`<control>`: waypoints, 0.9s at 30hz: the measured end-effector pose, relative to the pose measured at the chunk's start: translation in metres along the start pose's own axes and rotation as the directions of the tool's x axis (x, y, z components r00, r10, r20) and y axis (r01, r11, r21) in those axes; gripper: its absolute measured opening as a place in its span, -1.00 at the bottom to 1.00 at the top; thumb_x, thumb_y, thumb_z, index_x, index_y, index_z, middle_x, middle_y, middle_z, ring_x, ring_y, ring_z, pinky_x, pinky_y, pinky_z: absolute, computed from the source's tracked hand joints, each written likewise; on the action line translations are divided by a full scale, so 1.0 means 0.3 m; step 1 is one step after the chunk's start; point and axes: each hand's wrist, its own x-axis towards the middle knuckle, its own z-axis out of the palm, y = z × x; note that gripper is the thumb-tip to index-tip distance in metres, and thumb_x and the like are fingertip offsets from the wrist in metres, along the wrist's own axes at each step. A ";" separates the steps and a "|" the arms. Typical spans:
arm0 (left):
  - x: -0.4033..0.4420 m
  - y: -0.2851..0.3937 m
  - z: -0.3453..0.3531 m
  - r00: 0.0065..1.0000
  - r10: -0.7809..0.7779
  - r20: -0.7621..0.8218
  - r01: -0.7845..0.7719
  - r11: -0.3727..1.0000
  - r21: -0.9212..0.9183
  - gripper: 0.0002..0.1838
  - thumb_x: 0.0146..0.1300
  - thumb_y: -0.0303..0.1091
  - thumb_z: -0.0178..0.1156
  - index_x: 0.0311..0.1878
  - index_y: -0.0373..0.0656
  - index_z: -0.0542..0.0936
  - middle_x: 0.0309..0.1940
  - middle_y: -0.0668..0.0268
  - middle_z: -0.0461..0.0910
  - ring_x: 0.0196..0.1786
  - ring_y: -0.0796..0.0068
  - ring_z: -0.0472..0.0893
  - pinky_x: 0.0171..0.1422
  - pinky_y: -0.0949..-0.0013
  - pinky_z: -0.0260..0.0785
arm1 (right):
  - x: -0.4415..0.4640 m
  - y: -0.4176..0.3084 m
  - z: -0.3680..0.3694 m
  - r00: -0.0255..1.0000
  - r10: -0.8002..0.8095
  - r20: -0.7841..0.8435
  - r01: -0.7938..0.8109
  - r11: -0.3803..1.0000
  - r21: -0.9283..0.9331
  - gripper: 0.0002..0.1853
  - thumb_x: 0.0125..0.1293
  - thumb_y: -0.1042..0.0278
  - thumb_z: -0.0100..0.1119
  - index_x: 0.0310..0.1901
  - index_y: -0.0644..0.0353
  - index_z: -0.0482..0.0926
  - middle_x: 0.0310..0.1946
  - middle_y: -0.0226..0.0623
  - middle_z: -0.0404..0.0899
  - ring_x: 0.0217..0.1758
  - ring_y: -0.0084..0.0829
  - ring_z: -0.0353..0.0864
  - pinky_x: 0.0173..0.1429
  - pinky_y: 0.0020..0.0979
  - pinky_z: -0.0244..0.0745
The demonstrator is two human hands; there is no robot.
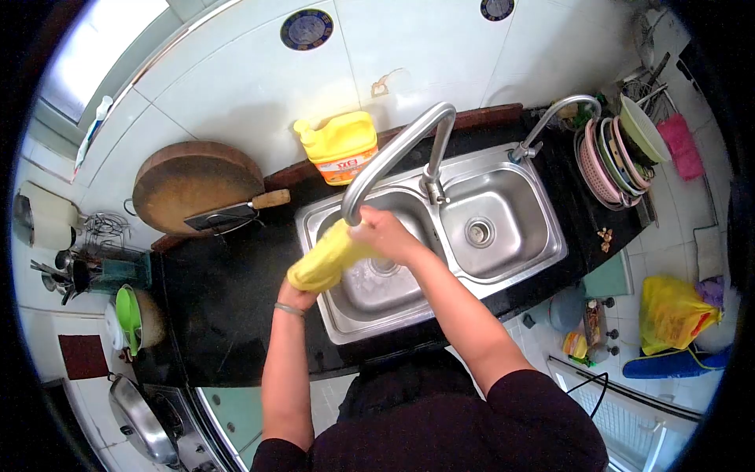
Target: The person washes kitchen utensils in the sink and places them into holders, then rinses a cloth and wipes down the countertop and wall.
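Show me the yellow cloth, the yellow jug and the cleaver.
Yellow cloth (332,257): head view, middle of its bunched length.
Yellow jug (340,146): head view, body above the label.
Cleaver (226,216): head view, on its dark blade.

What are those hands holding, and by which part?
A yellow cloth: the right hand grips the end by the tap, the left hand the opposite end.

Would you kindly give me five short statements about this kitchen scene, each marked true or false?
1. The right hand grips the yellow item. True.
2. The cleaver shows in front of the round board. True.
3. The cleaver's handle is black. False: it is light brown.
4. The yellow jug stands between the sink and the wall. True.
5. The sink has a single basin. False: it has two.
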 end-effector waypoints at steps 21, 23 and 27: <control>0.040 -0.221 0.202 0.922 -0.208 0.326 0.131 0.961 0.242 -0.46 0.08 -0.20 0.22 0.13 -0.10 0.33 -0.03 0.24 0.47 -0.02 0.32 0.47 0.02 0.23 0.36 | -0.017 0.243 -0.107 0.937 0.212 0.276 -0.338 0.743 0.577 -0.55 0.28 0.06 0.02 0.09 0.17 0.38 -0.09 -0.16 0.49 0.03 -0.34 0.44 0.09 -0.31 0.38; -0.004 -0.207 0.309 0.880 -0.344 0.328 0.350 0.936 0.043 -0.44 -0.01 -0.45 0.15 0.14 -0.19 0.31 -0.02 0.09 0.45 0.02 0.21 0.46 -0.02 0.21 0.42 | -0.035 0.187 -0.089 0.867 -0.058 0.494 -0.412 0.471 0.780 -0.42 0.31 0.03 -0.05 0.22 0.24 0.16 0.07 -0.01 0.40 0.22 -0.14 0.32 0.24 -0.17 0.28; 0.007 -0.255 0.256 0.844 -0.361 0.397 0.467 0.859 -0.211 -0.30 0.02 -0.40 0.19 0.26 -0.27 0.17 -0.23 0.18 0.48 -0.42 0.57 0.41 -0.48 0.66 0.30 | 0.024 0.088 -0.059 0.830 -0.162 0.534 -0.276 0.713 0.645 -0.44 0.25 0.27 0.05 0.25 0.23 0.17 -0.05 -0.11 0.48 0.07 -0.25 0.46 0.12 -0.24 0.39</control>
